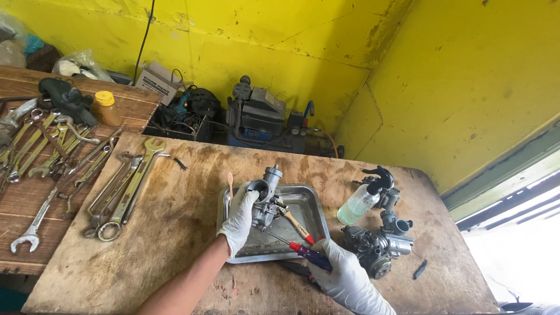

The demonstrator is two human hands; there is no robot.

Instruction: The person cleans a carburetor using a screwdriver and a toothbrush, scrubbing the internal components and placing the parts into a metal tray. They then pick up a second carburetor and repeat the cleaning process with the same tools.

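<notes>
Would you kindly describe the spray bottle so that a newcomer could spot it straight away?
Start at the metal tray in the middle of the wooden table. Just right of the tray stands the spray bottle, tilted, beside grey carburetor parts. Alone among them, it is clear plastic with pale liquid and a black trigger head.

Bright daylight floods in from the opening at the lower right, which is blown out to plain white. The yellow walls (466,76) glow evenly. The worktop (175,233) shows only soft shadows; the metal tray (312,204) carries mild glare. Wide-angle bending curves the edges; focus is sharp throughout.
</notes>
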